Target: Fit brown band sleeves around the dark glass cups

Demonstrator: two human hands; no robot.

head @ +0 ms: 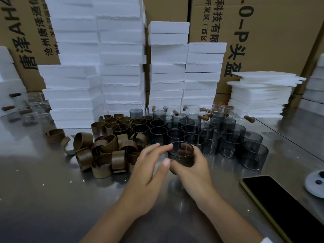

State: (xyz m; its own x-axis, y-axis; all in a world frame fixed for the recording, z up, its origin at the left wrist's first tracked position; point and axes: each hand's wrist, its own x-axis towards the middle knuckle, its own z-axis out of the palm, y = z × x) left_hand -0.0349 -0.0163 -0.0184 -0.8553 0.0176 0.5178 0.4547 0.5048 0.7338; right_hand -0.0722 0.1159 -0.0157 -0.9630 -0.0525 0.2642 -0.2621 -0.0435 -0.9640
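My right hand (192, 170) grips a dark glass cup (181, 156) just above the metal table, fingers wrapped around its side and thumb near its base. No band shows on this cup. My left hand (149, 165) is beside it with fingers spread, fingertips touching the cup's rim and left side, holding nothing. A loose heap of brown band sleeves (105, 149) lies left of my hands. Several bare dark glass cups (210, 137) stand in rows right behind and to the right. A few cups with brown bands (121, 128) stand at the back of the heap.
Stacks of white foam blocks (122, 67) and cardboard boxes (271, 41) wall off the back. Clear glass cups with brown handles (206, 113) stand behind the dark ones, more at far left (33, 109). A black phone (284, 206) and a white round device (315, 181) lie at right.
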